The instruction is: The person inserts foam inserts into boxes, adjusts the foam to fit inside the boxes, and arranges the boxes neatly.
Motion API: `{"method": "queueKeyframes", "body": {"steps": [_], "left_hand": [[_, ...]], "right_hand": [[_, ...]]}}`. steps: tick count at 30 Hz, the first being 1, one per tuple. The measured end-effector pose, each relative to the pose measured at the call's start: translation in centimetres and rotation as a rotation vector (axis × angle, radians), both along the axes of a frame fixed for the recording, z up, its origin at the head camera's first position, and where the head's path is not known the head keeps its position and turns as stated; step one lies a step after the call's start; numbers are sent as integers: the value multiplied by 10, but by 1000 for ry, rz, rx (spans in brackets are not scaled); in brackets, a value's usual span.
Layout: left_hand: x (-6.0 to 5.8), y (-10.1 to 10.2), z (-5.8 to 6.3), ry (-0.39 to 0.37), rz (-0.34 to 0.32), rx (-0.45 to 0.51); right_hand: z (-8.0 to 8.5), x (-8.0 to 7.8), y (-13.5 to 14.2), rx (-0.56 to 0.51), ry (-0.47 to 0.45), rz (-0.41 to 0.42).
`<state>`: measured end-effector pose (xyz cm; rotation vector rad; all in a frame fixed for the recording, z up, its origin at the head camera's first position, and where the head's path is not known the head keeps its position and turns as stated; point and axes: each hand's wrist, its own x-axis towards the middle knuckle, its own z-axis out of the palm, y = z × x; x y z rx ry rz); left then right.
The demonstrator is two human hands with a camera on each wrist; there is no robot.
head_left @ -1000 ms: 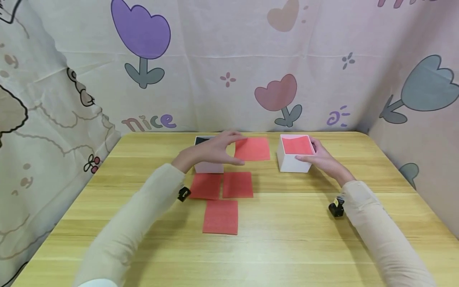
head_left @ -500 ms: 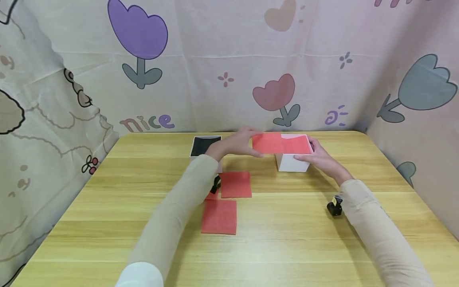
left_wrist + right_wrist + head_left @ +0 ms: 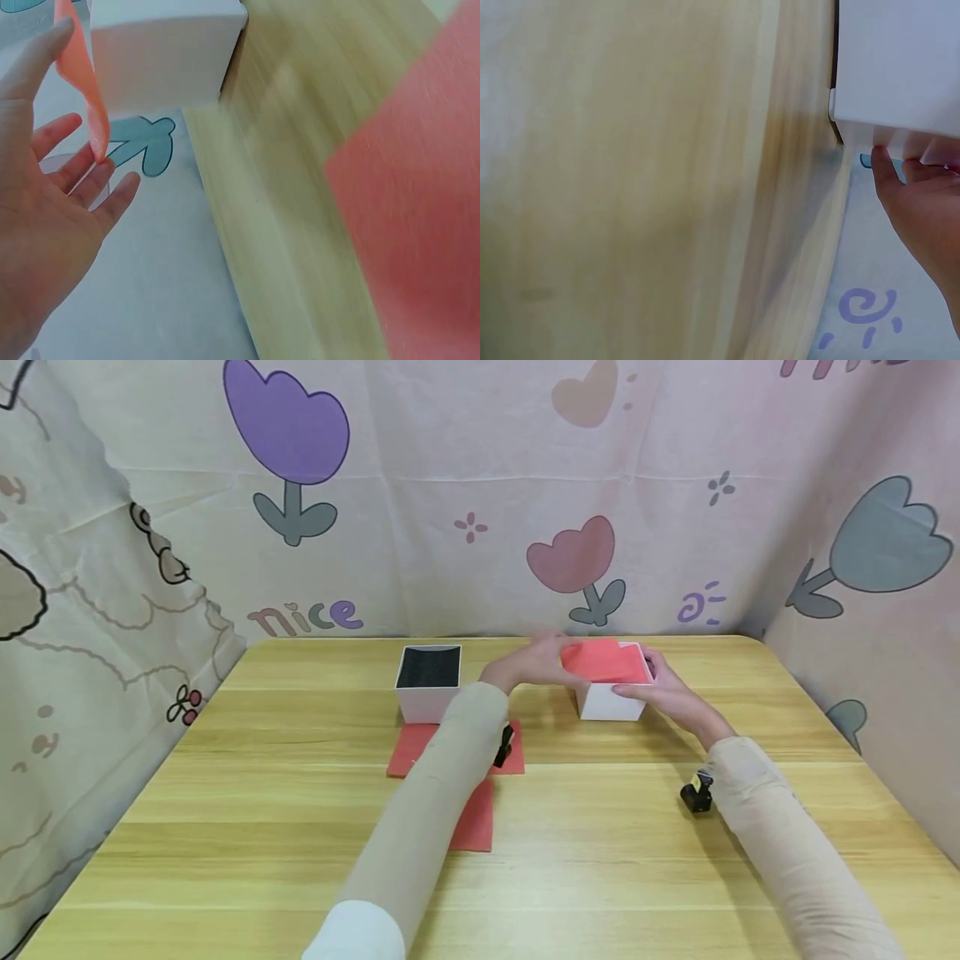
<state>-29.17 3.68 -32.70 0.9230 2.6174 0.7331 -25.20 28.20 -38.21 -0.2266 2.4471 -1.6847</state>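
Note:
My left hand [image 3: 534,662] holds a thin, soft red square sheet [image 3: 592,658] by its edges, thumb on one side and fingers on the other. In the left wrist view the sheet [image 3: 90,94] bends beside a white box [image 3: 161,64]. That white box [image 3: 609,703] stands upright at the back right, the sheet over its open top and more red inside. My right hand [image 3: 671,697] grips the box's right side, thumb at the front corner. From the right wrist view, the right hand's fingers [image 3: 885,176] touch the box wall.
A second white box [image 3: 427,703] with a black inside stands back left. Red squares lie on the wooden table in front of it: one left [image 3: 408,752], one right [image 3: 513,762], one nearer [image 3: 474,822], partly behind my left forearm. A patterned cloth [image 3: 420,560] hangs behind.
My left hand has taken up the red sheet from between the boxes and carried it right, over the right white box. The right hand keeps its grip on that box.

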Motion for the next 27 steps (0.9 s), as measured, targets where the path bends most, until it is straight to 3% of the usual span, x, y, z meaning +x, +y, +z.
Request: {"method": "queueKeyframes", "body": {"steps": [10, 27], "left_hand": [[1, 17, -3, 21, 28, 44], [-5, 36, -14, 79, -11, 12]], "right_hand": [[0, -1, 0, 12, -18, 5], [-3, -2, 2, 9, -16, -4]]}}
